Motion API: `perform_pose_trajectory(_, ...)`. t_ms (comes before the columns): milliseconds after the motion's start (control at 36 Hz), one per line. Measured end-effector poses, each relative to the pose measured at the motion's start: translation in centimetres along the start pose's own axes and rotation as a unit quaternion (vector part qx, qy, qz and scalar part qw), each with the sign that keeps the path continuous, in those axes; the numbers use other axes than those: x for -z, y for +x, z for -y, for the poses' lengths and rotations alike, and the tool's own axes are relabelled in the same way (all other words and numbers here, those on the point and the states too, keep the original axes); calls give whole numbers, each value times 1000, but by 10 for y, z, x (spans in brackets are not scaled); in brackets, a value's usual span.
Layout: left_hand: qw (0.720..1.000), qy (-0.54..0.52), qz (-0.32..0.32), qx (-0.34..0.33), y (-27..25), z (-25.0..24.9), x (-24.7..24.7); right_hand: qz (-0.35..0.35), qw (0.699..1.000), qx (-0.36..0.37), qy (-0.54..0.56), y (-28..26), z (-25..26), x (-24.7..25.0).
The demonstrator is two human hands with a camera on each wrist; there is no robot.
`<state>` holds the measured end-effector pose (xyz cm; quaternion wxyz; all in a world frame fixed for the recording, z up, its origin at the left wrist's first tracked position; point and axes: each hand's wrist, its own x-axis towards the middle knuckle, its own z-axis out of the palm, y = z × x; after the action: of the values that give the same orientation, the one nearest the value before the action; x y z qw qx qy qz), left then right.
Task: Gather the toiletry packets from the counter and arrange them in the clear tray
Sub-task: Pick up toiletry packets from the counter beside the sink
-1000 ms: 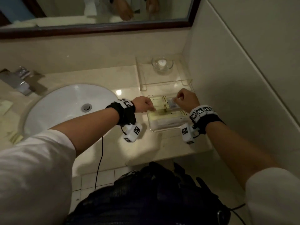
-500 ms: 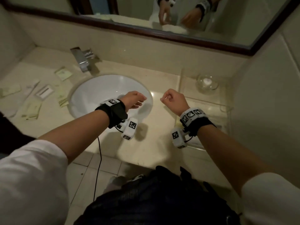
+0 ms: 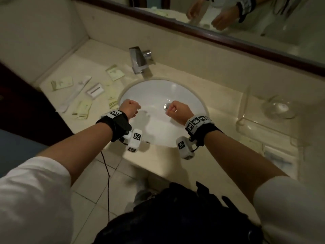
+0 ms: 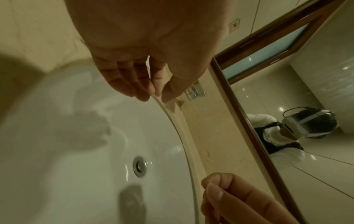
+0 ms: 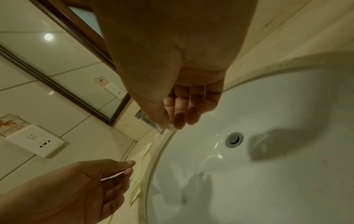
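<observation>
Several pale green and white toiletry packets (image 3: pixel 84 109) lie scattered on the counter left of the sink, among them a white box with a dark stripe (image 3: pixel 95 90) and a long white packet (image 3: pixel 75 95). The small clear tray (image 3: pixel 263 148) sits at the right counter edge with a packet inside, partly cut off. My left hand (image 3: pixel 130 107) and right hand (image 3: pixel 175 110) hover over the basin, fingers loosely curled, holding nothing. The wrist views confirm that the left hand (image 4: pixel 153 94) and the right hand (image 5: pixel 172 124) are empty.
The white sink (image 3: pixel 186 95) lies under both hands, with a chrome tap (image 3: pixel 139 62) behind it. A larger clear stand (image 3: pixel 246 103) with a glass dish (image 3: pixel 277 108) occupies the right counter. A wall closes the left end, and a mirror runs along the back.
Both hands left the small clear tray and moved left over the sink, with nothing in them. My view swung left, bringing the scattered packets into sight.
</observation>
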<state>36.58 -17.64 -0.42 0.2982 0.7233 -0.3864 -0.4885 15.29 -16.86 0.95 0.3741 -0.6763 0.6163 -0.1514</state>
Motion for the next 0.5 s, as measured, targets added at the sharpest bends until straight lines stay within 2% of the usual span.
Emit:
perform_pose_trajectory(139, 999, 32, -21, 23, 38, 12, 47, 64, 997, -24, -32, 33, 41, -32)
perform_pose_trajectory(306, 992, 110, -19, 55, 87, 24, 102, 104, 992, -51, -39, 70, 77, -70)
perform_pose_trajectory(500, 974, 221, -27, 28, 128, 29, 141, 163, 981, -72, -75, 117, 96, -115)
